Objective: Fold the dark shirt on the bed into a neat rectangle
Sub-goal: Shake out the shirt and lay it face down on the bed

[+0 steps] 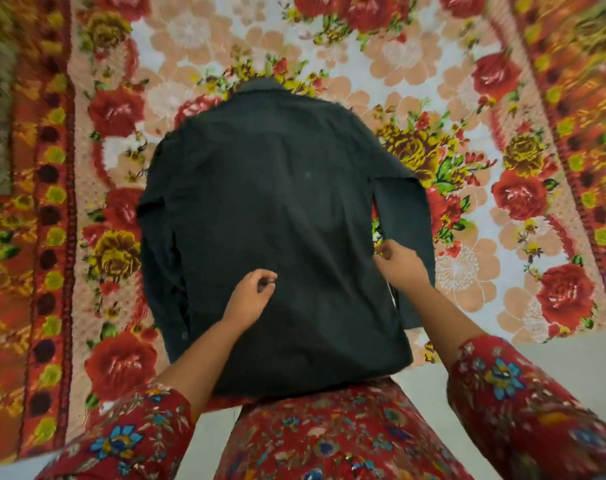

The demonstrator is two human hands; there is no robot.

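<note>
Dark shirt (277,220) spread back-up on the floral bed cover (467,98) (collar far); left hand (249,296) fingers loosely curled over its lower back; right hand (398,265) fingers pinching its right side edge.

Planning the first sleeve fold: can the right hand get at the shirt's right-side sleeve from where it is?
Probably yes. The right hand hovers at the body's edge, the sleeve lies flat on the blanket right beside it, nothing covering it.
</note>
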